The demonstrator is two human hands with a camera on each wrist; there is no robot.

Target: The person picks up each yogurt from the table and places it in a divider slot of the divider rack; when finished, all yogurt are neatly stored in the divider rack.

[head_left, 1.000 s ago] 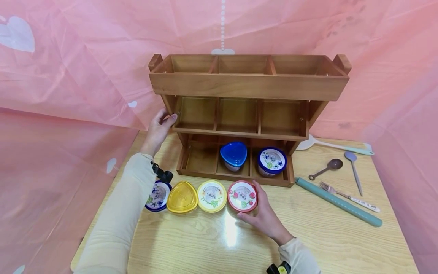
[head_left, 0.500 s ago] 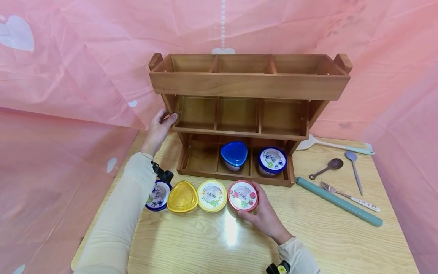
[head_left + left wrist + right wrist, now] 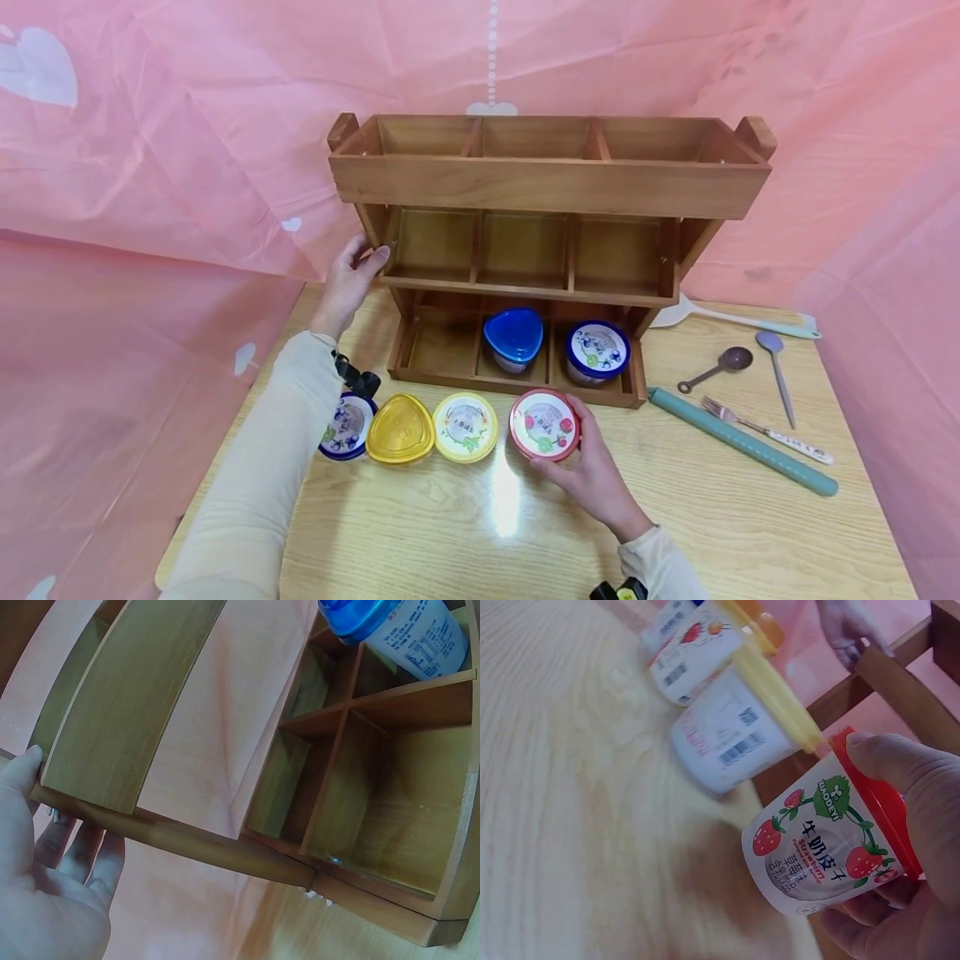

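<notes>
Our right hand [image 3: 596, 482] pinches the red-lidded cup [image 3: 545, 425] between thumb and fingers, now parted from the yellow-lidded cup [image 3: 466, 427] just beyond them, so we judge it free to carry. Farther off, our left hand [image 3: 348, 282] grips the wooden rack [image 3: 547, 185].

So the strawberry cup [image 3: 545, 425] is white and tapered, berries and green vines printed round the side, red-rimmed lid on. It's in the right hand [image 3: 596, 479], lid up, just in front of the wooden rack's [image 3: 547, 183] bottom tier. The rack's a brown three-tier thing, three compartments per tier, standing upright, with the left hand [image 3: 348, 279] gripping its left upright.
</notes>
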